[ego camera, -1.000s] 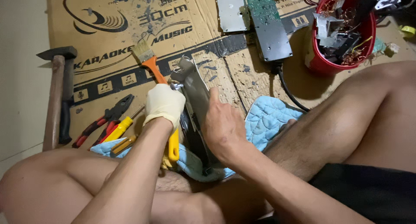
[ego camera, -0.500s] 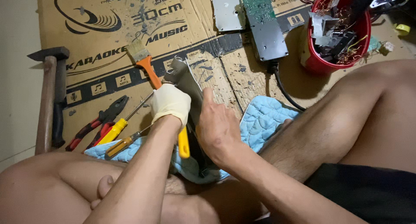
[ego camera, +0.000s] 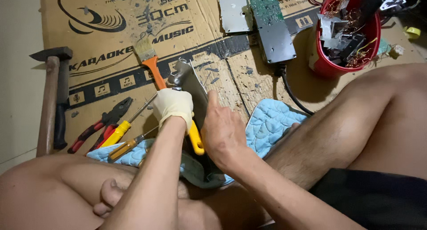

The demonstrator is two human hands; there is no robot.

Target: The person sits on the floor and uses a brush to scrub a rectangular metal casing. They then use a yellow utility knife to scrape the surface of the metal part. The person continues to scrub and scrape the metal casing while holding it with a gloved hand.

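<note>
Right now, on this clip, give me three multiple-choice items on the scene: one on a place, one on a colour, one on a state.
1. Where does the hammer lie?
A. in the bucket
B. at the left edge of the cardboard
C. on the blue quilted pad

2. What colour is the bucket of scrap parts?
A. red
B. green
C. white

3. What is the left hand doing?
A. lying flat and empty on the floor
B. gripping a yellow-handled tool against the grey metal piece
C. holding the paintbrush

1 B: it lies along the cardboard's left edge.
2 A: its wall is red.
3 B: the gloved fist closes round the handle, while the right hand steadies the metal.
</note>
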